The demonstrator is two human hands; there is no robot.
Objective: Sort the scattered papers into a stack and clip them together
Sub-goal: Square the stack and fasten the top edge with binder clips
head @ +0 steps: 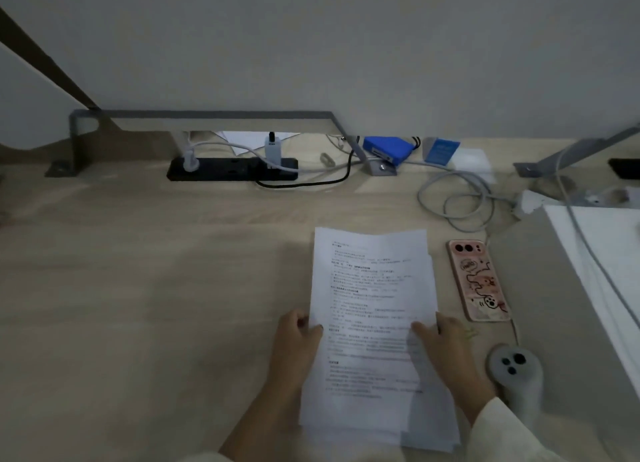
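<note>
- The surface [138, 305] is wide and pale, and the stack of papers [374, 323] lies on it right of centre, printed side up. The sheets are not squared: extra edges step out along the right side and at the near right corner. Clipping now would, I judge, lock that skew in.
- The second pile of white sheets [609, 253] at the far right, with a grey cable [585, 239] across it, may or may not belong to the job. If it does, clipping now would leave pages out.
- The left hand [298, 343] pinches the stack's left edge, thumb on top and fingers curled beneath. The right hand [446, 343] lies flat on the right edge, fingers spread on the top sheet, pressing not gripping. If the stack is lifted on that one pinch, the lower sheets could slide and fan out.
- The white controller [516, 375] sits just beside the right wrist, and a sweep of the sleeve could knock it.
- The pink phone [479, 281] lies near the stack's right edge, where tapping the sheets square might nudge it.
- No clip shows anywhere, so finding one means letting go with one of the hands.
</note>
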